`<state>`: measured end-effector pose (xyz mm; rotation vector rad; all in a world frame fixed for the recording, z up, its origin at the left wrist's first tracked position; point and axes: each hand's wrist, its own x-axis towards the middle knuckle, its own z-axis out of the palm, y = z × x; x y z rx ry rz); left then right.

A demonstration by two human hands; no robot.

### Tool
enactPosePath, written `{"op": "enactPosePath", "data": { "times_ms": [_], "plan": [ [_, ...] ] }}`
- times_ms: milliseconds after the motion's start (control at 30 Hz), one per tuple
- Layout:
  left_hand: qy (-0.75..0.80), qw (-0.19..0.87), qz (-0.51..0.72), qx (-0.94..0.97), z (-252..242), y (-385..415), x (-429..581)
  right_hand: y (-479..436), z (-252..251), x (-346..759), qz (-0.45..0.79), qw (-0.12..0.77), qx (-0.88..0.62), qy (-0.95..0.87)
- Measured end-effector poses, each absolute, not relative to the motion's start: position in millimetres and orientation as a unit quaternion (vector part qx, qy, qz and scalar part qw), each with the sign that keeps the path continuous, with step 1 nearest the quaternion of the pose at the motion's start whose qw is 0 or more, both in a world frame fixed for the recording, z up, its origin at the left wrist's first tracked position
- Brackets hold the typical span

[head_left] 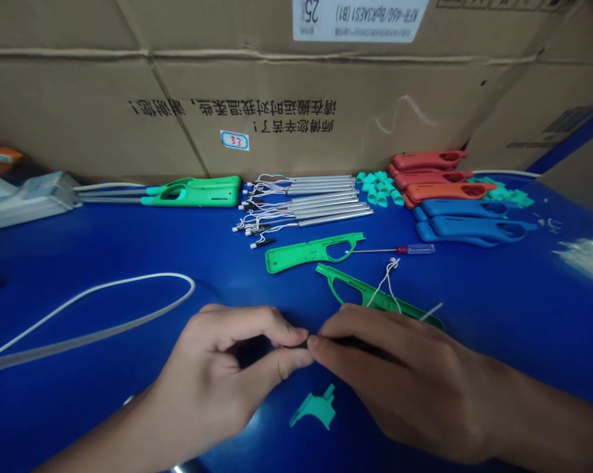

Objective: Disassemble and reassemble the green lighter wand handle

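Note:
Thumb and fingers of my left hand are pinched together, meeting the pinched fingertips of my right hand. Between them a sliver of a small dark part shows; the fingers hide the rest. Thin white wires stick up behind my right hand, and I cannot tell what they join. Just beyond that hand lies a green lighter-handle half, partly covered by it. Another green handle half rests farther off, beside a screwdriver. Below the fingertips is a teal trigger piece.
Several metal tubes with wires lie at the back, near small teal caps. Red handles and blue handles stand right. Green lighters, a power strip and a looped white cable are left. A cardboard box walls the back.

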<state>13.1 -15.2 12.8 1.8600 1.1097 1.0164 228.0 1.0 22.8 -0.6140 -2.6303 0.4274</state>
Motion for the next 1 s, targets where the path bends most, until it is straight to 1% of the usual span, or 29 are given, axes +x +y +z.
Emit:
{"op": "enactPosePath", "data": {
  "times_ms": [133,233,333,400,500,667,833,1000],
  "plan": [
    [0.425,0.349,0.408,0.728,10,-15,13,2,21,229,0.144,0.219,-0.221,-0.939],
    [0.414,0.3,0.406,0.758,8,-13,6,3,19,232,0.141,0.237,-0.223,-0.935],
    [0.364,0.232,0.359,0.828,11,-12,-3,3,17,235,0.126,0.249,-0.218,-0.935],
    [0.328,0.214,0.331,0.858,13,-12,-6,3,18,235,0.125,0.247,-0.211,-0.938],
    [0.307,0.208,0.328,0.869,14,-13,-4,1,19,234,0.142,0.233,-0.211,-0.938],
    [0.305,0.218,0.354,0.856,14,-16,3,-1,16,234,0.129,0.257,-0.2,-0.937],
    [0.306,0.223,0.357,0.854,12,-17,5,0,17,235,0.142,0.229,-0.189,-0.944],
    [0.297,0.23,0.358,0.855,10,-16,5,3,19,234,0.135,0.225,-0.179,-0.948]
  ]
}}
